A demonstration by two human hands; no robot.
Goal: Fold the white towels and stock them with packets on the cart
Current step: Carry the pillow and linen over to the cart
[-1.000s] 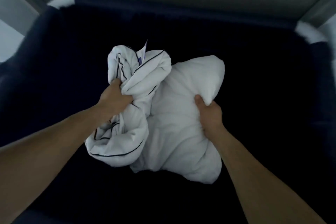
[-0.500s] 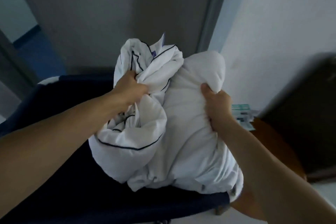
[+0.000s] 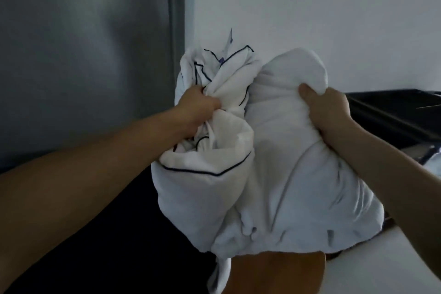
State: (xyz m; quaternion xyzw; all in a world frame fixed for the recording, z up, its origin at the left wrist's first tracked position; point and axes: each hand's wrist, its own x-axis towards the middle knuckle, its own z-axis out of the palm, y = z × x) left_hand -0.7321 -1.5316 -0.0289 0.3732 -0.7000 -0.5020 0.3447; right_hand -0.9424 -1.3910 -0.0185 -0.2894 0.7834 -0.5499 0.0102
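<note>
While your left hand (image 3: 200,105) clenches the crumpled navy-piped cloth (image 3: 207,184) and your right hand (image 3: 330,112) grips the bunched plain white towel (image 3: 298,174) beside it, both pieces hang unfolded in the air before a white wall (image 3: 310,2). Note the grey door (image 3: 83,55) at left, a black object (image 3: 391,114) behind your right wrist, and a brown surface (image 3: 274,272) below, partly hidden by the towel.

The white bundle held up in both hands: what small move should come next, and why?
Probably lower the bundle onto the brown surface seen under it. The left grip bunches the dark-edged cloth, and the right grip bunches the plain white towel. Both are crumpled and held in the air before the wall. With both grips full, neither piece can be spread for folding.
</note>
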